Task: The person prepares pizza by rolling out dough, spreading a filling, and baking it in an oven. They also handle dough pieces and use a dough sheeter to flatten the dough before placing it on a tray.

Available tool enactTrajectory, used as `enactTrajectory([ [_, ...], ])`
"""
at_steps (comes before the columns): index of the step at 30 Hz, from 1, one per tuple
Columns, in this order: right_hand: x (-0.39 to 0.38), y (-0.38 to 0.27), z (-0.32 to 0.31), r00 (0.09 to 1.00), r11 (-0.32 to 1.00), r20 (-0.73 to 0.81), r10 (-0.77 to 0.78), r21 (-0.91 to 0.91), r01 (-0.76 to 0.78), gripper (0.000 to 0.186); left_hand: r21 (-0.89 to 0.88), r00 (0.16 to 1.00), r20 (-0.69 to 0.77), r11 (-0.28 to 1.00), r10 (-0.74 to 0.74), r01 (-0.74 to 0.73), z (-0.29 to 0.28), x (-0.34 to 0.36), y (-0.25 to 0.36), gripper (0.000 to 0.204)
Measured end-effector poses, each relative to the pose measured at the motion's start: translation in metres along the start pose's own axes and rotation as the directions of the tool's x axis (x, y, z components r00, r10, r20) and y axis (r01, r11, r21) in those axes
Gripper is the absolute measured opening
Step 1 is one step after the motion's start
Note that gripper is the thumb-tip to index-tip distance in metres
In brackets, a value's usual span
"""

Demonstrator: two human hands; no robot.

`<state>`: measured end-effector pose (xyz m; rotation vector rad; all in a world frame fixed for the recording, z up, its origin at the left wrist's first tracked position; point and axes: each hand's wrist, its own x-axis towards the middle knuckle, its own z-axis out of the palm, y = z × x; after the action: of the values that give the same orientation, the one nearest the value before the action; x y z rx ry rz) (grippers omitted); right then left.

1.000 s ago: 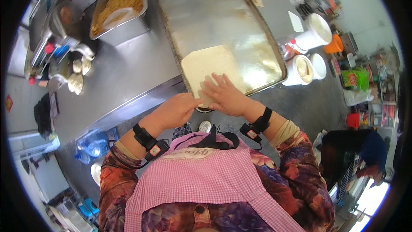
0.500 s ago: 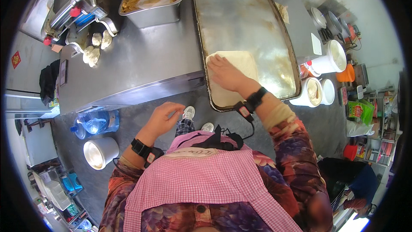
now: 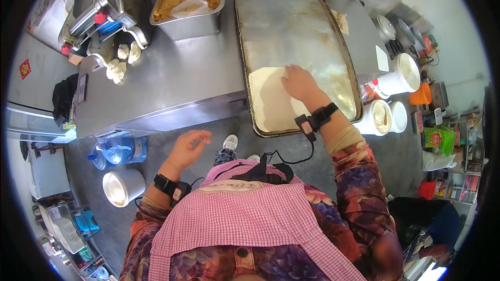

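A thin, pale sheet of dough [image 3: 270, 99] lies flat in the near left corner of a large, shallow metal baking tray [image 3: 291, 26]. My right hand [image 3: 302, 84] rests at the upper right part of this sheet, palm down, its fingertips against the surface and holding nothing that I can see. Its fingers look slightly bent. Off the tray to the left, my left hand [image 3: 187, 148] hangs in the air above the floor, in front of the counter. Its fingers are loosely bent and apart, with nothing between them.
On the steel counter [image 3: 182, 67] stand a deep metal pan [image 3: 195, 26] of yellow-brown filling, a roller machine [image 3: 107, 10] and several dough pieces [image 3: 117, 70]. White buckets [image 3: 377, 117] stand right of the tray. A white bucket [image 3: 122, 187] and blue bottles [image 3: 117, 151] are on the floor.
My right hand has slid rightward across the dough sheet, from its left side to its upper right. My left hand has drawn slightly to the left. The view has shifted a little.
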<state>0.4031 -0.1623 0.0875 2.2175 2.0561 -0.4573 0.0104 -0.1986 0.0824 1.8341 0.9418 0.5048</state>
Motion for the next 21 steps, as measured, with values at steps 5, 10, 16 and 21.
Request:
enactTrajectory([
  [5, 0.025, -0.036, 0.001, 0.884, 0.893, -0.131, -0.448, -0.096, 0.439, 0.044, 0.008, 1.0, -0.005, 1.0, 0.022, -0.022, -0.001, 0.005, 0.001, 0.018],
  [10, -0.039, -0.049, -0.006, 0.804, 0.803, 0.103, -0.585, -0.065, 0.592, 0.048, 0.009, 0.998, -0.055, 1.0, -0.008, 0.008, -0.015, -0.002, -0.012, 0.018],
  [16, -0.106, -0.068, 0.007, 0.773, 0.761, -0.011, -0.635, 0.166, 0.627, 0.036, -0.154, 0.99, -0.071, 0.982, -0.123, 0.111, -0.044, -0.016, -0.037, 0.02],
  [21, -0.104, -0.084, -0.012, 0.931, 0.789, -0.142, -0.336, 0.498, 0.36, 0.022, -0.158, 0.971, -0.188, 0.98, -0.15, 0.121, -0.092, 0.009, -0.068, 0.023],
])
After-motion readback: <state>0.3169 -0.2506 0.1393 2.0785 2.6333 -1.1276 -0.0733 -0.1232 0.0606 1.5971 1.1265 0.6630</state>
